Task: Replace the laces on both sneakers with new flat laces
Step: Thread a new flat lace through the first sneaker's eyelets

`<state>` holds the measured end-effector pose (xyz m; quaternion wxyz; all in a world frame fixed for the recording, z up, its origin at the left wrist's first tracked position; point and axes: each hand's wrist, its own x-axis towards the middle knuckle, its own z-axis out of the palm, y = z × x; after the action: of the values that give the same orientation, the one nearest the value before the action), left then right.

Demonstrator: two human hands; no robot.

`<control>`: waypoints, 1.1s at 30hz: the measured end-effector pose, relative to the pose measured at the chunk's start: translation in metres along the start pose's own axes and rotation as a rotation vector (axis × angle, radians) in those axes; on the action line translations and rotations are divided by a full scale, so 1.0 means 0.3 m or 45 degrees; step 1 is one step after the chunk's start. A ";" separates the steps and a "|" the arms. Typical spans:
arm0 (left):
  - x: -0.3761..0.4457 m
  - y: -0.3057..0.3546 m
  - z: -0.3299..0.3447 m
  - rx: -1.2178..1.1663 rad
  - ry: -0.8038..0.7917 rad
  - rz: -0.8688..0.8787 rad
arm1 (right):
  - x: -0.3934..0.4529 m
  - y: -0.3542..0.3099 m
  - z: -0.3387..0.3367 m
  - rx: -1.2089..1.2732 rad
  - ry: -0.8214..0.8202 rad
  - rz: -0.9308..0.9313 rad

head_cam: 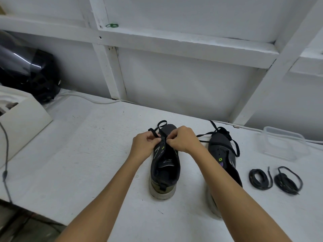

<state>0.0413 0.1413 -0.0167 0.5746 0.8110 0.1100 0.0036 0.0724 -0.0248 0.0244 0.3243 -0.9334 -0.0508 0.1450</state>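
Two dark sneakers stand on the white table, heels toward me. Over the left sneaker (165,173) both hands work at the eyelets near the toe. My left hand (145,144) pinches a flat black lace (157,128) that loops past the toe. My right hand (181,140) pinches the same lace at the eyelet row. The right sneaker (222,147) carries a loose flat black lace (234,145) trailing off its toe; my right forearm hides its heel. Two coiled round black laces (260,179) lie to its right.
A clear plastic container (284,144) sits at the far right. A black helmet (29,74) and a white box (21,119) stand at the left, with a grey cable (6,154) hanging over the table's left edge. A white framed wall closes the back.
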 end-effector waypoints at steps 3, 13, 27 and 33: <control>0.001 -0.006 0.002 0.048 0.002 -0.002 | -0.002 0.007 -0.027 0.092 -0.018 0.010; 0.006 -0.013 0.005 0.009 -0.025 -0.016 | 0.000 0.002 -0.131 -0.052 -0.214 -0.159; 0.004 -0.018 0.005 0.038 -0.021 -0.007 | 0.007 0.077 -0.044 0.104 0.306 -0.025; 0.010 -0.018 0.008 0.126 -0.017 0.047 | 0.000 0.020 0.006 -0.037 0.045 -0.071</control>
<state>0.0437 0.1412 -0.0230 0.5342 0.8404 0.0914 0.0032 0.0718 -0.0285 0.0192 0.3154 -0.9387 -0.0731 0.1185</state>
